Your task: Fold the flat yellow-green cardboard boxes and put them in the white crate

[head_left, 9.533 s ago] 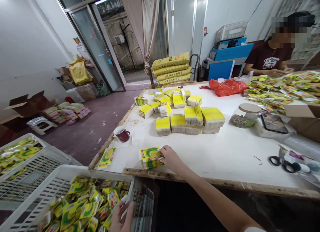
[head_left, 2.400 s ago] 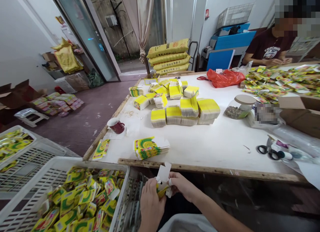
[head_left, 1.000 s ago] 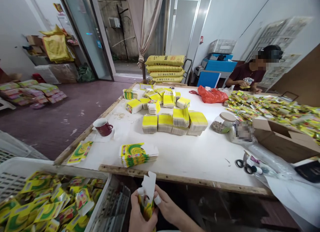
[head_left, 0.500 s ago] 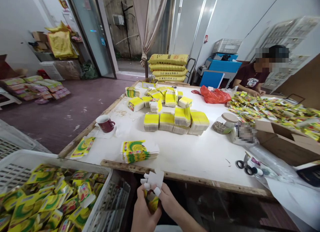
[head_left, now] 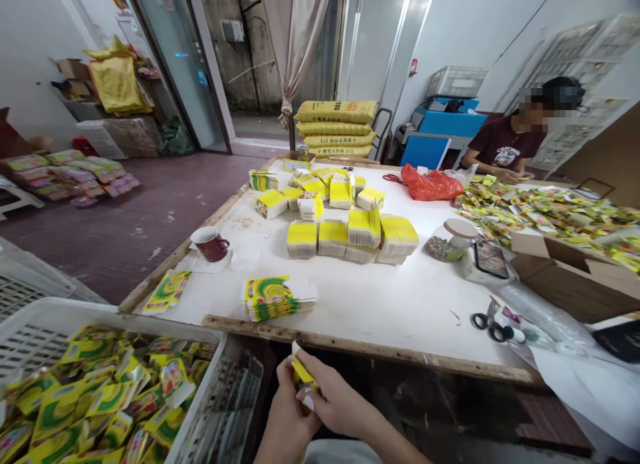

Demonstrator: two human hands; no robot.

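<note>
The left hand (head_left: 289, 414) and right hand (head_left: 343, 394) are gripping a small yellow-and-white cardboard box (head_left: 303, 373), seemingly folding its top; tucking is probably calling for gentle pushing.

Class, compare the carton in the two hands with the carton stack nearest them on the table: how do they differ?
The held carton is gripped by the left hand and right hand, while the carton stack rests untouched on the white table. The held carton is mostly hidden; the carton stack shows its green swirl print openly. Both show yellow and white.
</note>
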